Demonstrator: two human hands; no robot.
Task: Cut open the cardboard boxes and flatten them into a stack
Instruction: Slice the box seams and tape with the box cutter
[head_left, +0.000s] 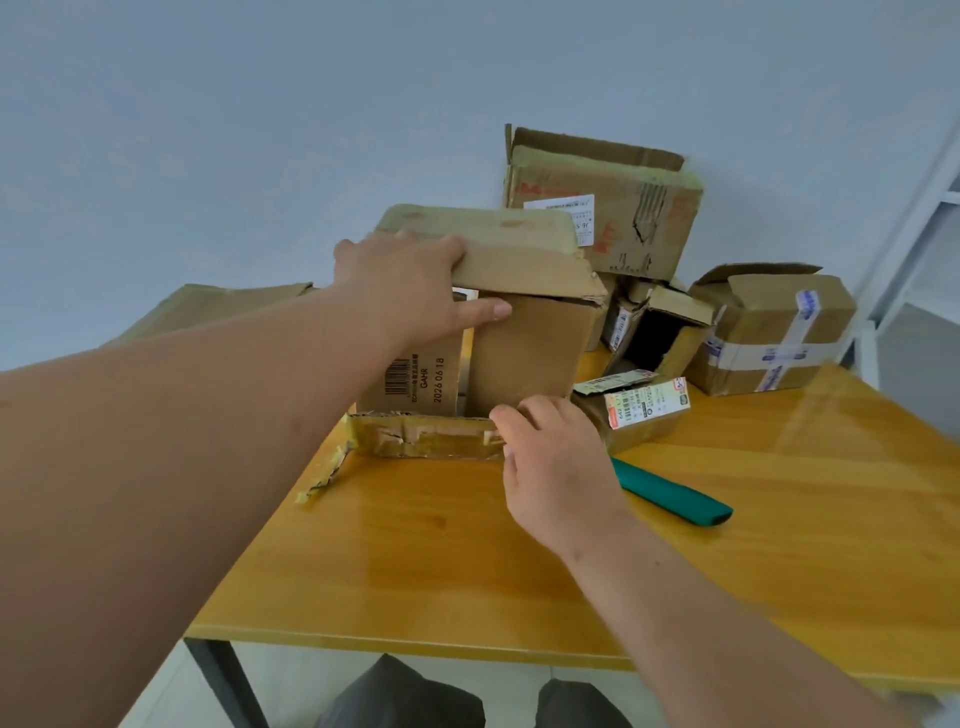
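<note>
My left hand reaches in from the left of the frame and holds the top flap of the brown cardboard box with a barcode print. My fingers curl over the flap's edge and my thumb presses flat under it, so this grip is clamped on the box. The box stands open in the middle of the frame, on the yellow wooden table.

My right hand comes in from the lower right. Its fingertips pinch the low front flap of the same box, the one with torn yellow tape, so this grip is closed on the box too.

Just right of my right hand lies a dark green knife handle, flat on the table. My hand hides one end of it.

Behind it sits a small box with white labels. Farther back, in the right middle of the frame, is a torn dark open box and a box with white and blue tape. A big brown box with red print sits higher up behind them.

At the left middle, flat brown cardboard lies behind my arm.

At the bottom I can see my knees in grey trousers.
</note>
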